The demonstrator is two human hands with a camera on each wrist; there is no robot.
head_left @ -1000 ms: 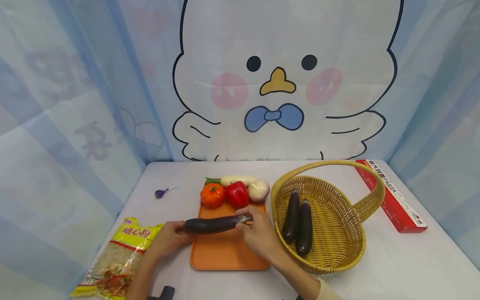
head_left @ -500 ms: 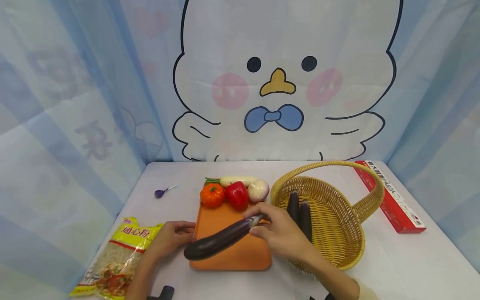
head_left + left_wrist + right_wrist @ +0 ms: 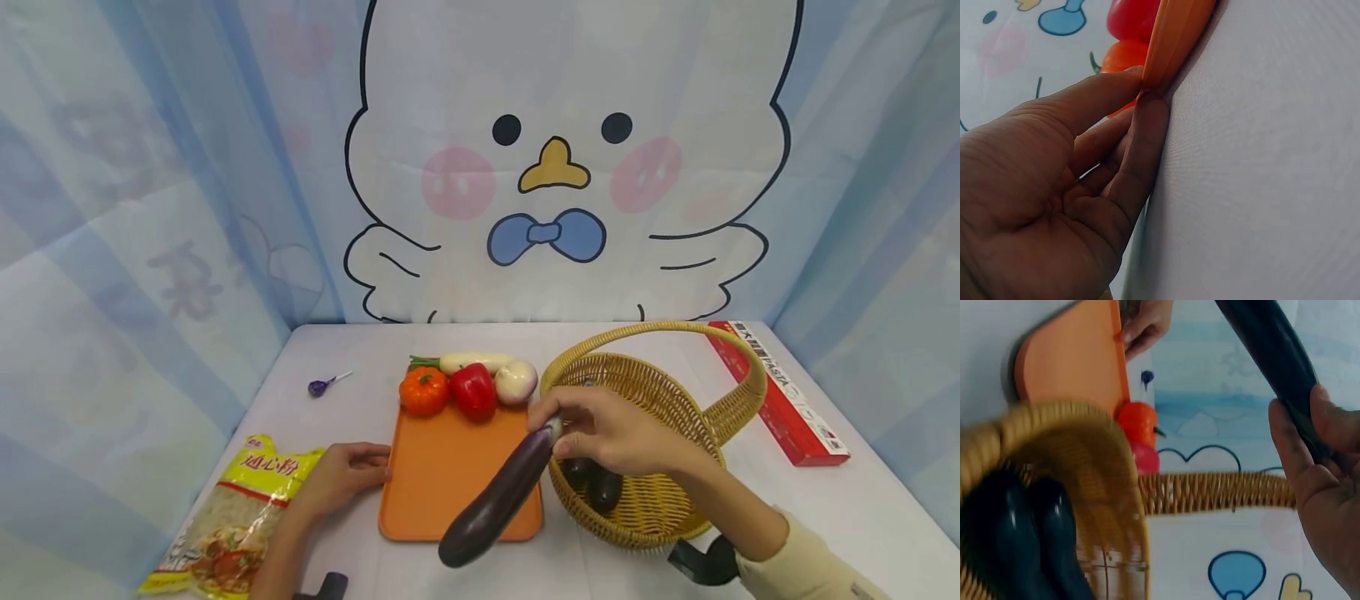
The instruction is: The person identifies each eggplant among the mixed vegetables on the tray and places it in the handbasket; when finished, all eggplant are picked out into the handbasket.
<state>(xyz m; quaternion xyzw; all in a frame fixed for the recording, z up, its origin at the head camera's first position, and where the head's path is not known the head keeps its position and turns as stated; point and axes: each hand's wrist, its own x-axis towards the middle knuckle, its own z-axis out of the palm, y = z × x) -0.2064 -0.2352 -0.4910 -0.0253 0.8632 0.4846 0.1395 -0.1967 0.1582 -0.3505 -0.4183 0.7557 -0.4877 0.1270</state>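
Note:
My right hand (image 3: 615,429) pinches a dark purple eggplant (image 3: 498,496) by its stem end. The eggplant slants down to the left over the lower right corner of an orange tray (image 3: 442,483). My left hand (image 3: 345,479) holds the tray's left edge between thumb and finger, as the left wrist view shows. On the tray's far part are an orange pumpkin (image 3: 424,392), a red bell pepper (image 3: 473,392), a purple-white round vegetable (image 3: 516,382) and a long white radish (image 3: 474,362). In the wicker basket (image 3: 660,504), partly behind my right hand, lie two more eggplants (image 3: 1054,519).
The basket's tall handle (image 3: 738,404) arches over its right side. Behind it is a red pasta box (image 3: 787,400). A yellow pasta bag (image 3: 240,517) lies beside my left forearm, and a purple lollipop (image 3: 318,387) farther back. A printed curtain (image 3: 555,283) closes off the table's rear.
The left hand has let go of the eggplant and now holds the tray edge. My right hand has carried the eggplant rightward toward the basket, its free end swinging downward.

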